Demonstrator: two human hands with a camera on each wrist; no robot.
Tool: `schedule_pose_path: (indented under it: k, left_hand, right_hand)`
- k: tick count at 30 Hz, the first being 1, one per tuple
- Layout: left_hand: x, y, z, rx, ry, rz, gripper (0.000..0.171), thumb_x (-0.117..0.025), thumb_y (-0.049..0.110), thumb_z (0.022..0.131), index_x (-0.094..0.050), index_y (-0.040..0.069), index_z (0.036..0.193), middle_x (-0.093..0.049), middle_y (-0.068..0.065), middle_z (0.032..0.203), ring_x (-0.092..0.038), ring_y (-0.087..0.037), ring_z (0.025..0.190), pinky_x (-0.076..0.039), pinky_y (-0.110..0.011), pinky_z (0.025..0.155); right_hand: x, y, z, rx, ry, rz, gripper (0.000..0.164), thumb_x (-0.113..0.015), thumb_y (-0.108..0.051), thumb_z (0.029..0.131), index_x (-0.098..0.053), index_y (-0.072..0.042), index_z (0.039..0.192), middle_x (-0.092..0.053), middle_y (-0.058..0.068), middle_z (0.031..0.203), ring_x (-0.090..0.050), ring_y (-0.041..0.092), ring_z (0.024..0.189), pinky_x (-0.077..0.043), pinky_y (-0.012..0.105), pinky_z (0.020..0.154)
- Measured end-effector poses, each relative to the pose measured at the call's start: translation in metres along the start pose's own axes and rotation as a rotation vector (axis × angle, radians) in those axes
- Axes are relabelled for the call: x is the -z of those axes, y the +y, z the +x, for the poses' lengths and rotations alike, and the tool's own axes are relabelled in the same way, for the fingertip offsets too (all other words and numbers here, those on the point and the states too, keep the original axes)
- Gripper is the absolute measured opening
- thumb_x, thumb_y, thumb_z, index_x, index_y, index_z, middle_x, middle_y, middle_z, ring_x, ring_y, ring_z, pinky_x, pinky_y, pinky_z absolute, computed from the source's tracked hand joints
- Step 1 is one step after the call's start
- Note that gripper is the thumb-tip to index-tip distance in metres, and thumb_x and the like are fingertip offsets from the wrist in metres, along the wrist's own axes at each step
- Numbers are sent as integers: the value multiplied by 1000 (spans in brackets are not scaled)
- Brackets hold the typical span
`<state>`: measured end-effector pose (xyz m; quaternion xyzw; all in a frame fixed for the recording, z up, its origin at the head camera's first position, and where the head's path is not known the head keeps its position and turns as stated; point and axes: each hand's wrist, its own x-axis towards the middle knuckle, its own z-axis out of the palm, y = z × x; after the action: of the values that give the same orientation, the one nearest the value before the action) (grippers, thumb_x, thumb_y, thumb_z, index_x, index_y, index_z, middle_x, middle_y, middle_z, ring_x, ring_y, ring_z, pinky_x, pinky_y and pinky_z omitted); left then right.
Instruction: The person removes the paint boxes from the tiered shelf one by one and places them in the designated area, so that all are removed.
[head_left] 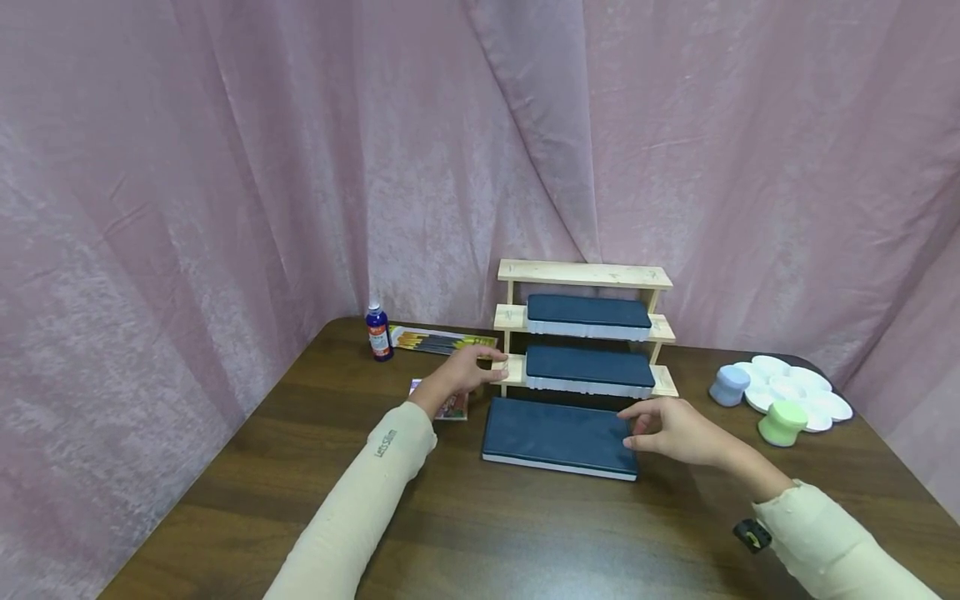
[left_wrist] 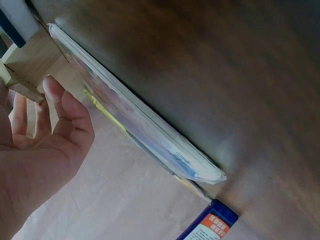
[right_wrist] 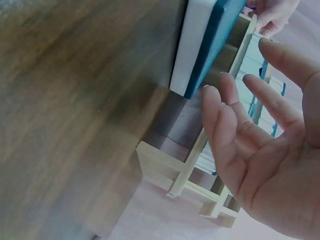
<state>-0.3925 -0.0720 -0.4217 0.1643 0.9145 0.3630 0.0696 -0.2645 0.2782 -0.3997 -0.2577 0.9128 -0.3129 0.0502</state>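
A stepped wooden shelf [head_left: 585, 273] stands at the back. Two flat dark-blue-lidded boxes, an upper box [head_left: 588, 310] and a lower box [head_left: 588, 367], lie on its tiers. In front, on the table, is another blue-lidded box [head_left: 555, 437] with a white base. My left hand [head_left: 465, 371] grips the left end of the lowest tier; the left wrist view shows the board end [left_wrist: 25, 90] between thumb and fingers. Beside the right end of the front box, my right hand [head_left: 675, 429] hovers with bent, spread fingers; the right wrist view shows a gap between them and the box.
A blue bottle [head_left: 378, 333] and a packet of paintbrushes [head_left: 435, 340] lie left of the shelf. A small printed packet [head_left: 455, 407] is under my left wrist. To the right are a white flower-shaped palette [head_left: 787, 385], a light-blue waisted object [head_left: 729, 385] and a green one [head_left: 782, 422].
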Motion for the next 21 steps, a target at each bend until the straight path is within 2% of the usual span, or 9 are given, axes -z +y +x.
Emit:
schedule_pose_path:
  k: [7,14,21]
  left_hand:
    - [-1,0,1,2,-6,-4,39,-74,34,90,-69,21,126,-56,-9,142,-47,-28,133,-40,-44,109]
    - [0,0,2,8,-9,-2,40,-74,35,91,-69,21,127,-53,-9,145,-48,-27,132,-41,-43,107]
    - [0,-1,1,8,-7,-13,39,-74,35,90,-69,21,127,-53,-9,145,-48,-26,131,-41,-43,108]
  right_hand:
    - [7,-7,2,17,56,10,36,-78,-17,87,-69,2,116,-68,0,86,-62,13,72,-51,25,59]
    - [12,-11,6,-3,131,2,32,-78,-14,86,-71,1,113,-68,1,86,-63,12,69,-50,25,56]
    - [12,-12,9,18,209,-22,28,-79,-13,84,-73,-2,110,-70,-1,85,-66,14,71,-50,25,57]
